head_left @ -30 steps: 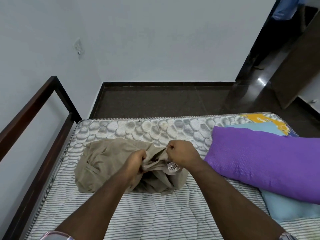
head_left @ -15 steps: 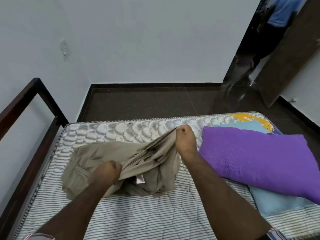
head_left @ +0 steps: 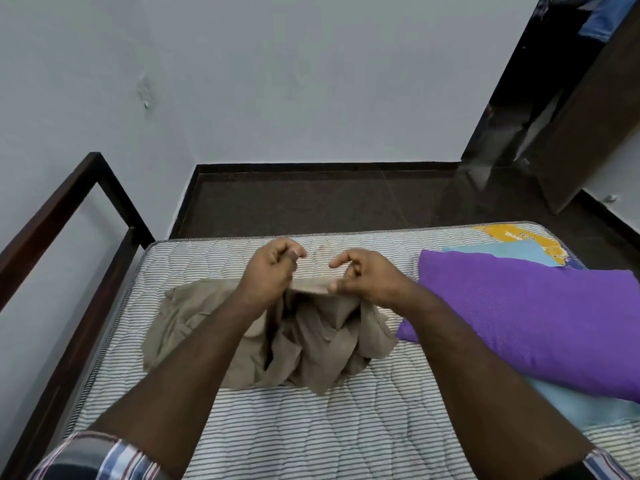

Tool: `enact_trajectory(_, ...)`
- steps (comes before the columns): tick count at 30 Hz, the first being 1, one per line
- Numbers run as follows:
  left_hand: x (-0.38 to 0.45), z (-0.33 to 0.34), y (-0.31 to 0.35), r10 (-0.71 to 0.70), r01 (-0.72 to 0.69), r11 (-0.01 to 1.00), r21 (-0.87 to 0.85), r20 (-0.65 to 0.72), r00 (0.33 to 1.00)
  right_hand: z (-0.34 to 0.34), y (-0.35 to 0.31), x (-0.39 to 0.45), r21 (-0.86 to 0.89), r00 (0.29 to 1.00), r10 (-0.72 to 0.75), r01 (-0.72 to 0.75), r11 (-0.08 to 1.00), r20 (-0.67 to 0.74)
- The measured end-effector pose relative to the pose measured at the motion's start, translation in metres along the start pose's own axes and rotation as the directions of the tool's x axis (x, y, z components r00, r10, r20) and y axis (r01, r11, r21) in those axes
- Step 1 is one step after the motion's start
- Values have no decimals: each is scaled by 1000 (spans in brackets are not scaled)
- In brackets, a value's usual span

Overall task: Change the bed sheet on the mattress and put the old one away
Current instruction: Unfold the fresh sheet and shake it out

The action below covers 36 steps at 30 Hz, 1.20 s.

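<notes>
Above the striped mattress [head_left: 311, 438], both hands, left hand [head_left: 272, 271] and right hand [head_left: 363, 277], pinch the beige sheet's [head_left: 311, 344] raised edge.

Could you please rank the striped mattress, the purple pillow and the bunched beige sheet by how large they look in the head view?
1. Striped mattress, by far the largest.
2. Purple pillow, partly cut off at the right edge.
3. Beige sheet, bunched and partly hidden by both forearms.

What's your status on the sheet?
Left hand and right hand both pinching the tan sheet, bunched on bare mattress. Purple pillow lying at right.
</notes>
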<state>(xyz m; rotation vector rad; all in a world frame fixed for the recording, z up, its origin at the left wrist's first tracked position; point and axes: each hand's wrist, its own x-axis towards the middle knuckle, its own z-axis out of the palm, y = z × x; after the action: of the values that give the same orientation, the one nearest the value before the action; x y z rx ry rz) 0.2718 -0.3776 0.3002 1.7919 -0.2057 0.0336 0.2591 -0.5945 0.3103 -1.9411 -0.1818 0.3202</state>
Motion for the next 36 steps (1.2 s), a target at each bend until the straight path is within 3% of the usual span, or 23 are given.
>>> enact_trajectory(2, 4, -7, 3, -55, 52, 998, -37, -84, 995, -11, 20, -6, -383, 994, 103, -80, 920, 39)
enact_trajectory(4, 9, -10, 2, -73, 76, 996, 42, -72, 995, -17, 33, -11, -511, 991, 132, -118, 851, -10)
enact_trajectory(6, 8, -7, 3, -111, 97, 988, 122, 118, 987, -14, 30, -12, -414, 997, 66, -77, 907, -40)
enact_trajectory(8, 0, 8, -2, -130, 64, 976, 207, 327, 936, -5, 16, -7, -256, 1000, -19, 13, 967, -21)
enact_trajectory(10, -8, 27, -6, -90, -35, 954, 298, 395, 914, 7, -5, -3, -99, 995, -94, 95, 990, 12)
enact_trajectory(14, -4, 29, 1, 48, -126, 936, 329, 236, 971, 4, -6, -5, 15, 991, -121, 122, 992, -59)
enact_trajectory(17, 6, 19, 6, 61, -85, 978, 189, 129, 990, -10, 23, -16, -274, 1000, -11, 9, 962, -6)
enact_trajectory(19, 9, 12, 5, 94, -100, 985, 143, 44, 995, -18, 42, -19, -420, 989, 109, -143, 896, -103)
enact_trajectory(21, 8, 5, 2, 126, -113, 984, 140, -83, 989, -29, 43, -21, -369, 928, 107, -244, 897, -356)
enact_trajectory(22, 6, 1, 1, 128, -112, 983, 144, -108, 986, -37, 38, -20, -293, 873, 60, -226, 929, -485)
enact_trajectory(25, 3, 0, 0, 70, -83, 981, 175, 79, 994, -57, 2, -18, -92, 615, -126, 87, 992, -779)
enact_trajectory(26, 1, 3, 3, 61, -82, 977, 199, 112, 992, -59, -12, -17, -96, 535, -192, 202, 975, -823)
enact_trajectory(27, 1, 6, 4, 70, -84, 976, 200, 76, 995, -58, -23, -16, -117, 502, -241, 266, 957, -830)
enact_trajectory(28, 1, 7, 5, 94, -89, 978, 188, -14, 996, -55, -28, -14, -135, 527, -270, 280, 950, -806)
enact_trajectory(30, 3, 4, 10, 145, -114, 980, 163, -191, 971, -49, -32, -10, -166, 698, -268, 211, 963, -664)
enact_trajectory(31, 3, 1, 10, 157, -125, 980, 154, -215, 964, -50, -32, -9, -190, 739, -260, 180, 965, -622)
enact_trajectory(32, 3, -2, 11, 165, -135, 979, 153, -208, 964, -52, -37, -10, -203, 720, -279, 193, 960, -635)
enact_trajectory(35, 0, 1, 20, 161, -146, 980, 132, -106, 981, -61, -57, -10, -238, 506, -366, 301, 923, -781)
enact_trajectory(36, -2, 5, 24, 172, -162, 980, 118, -76, 982, -58, -61, -9, -238, 523, -376, 313, 920, -765)
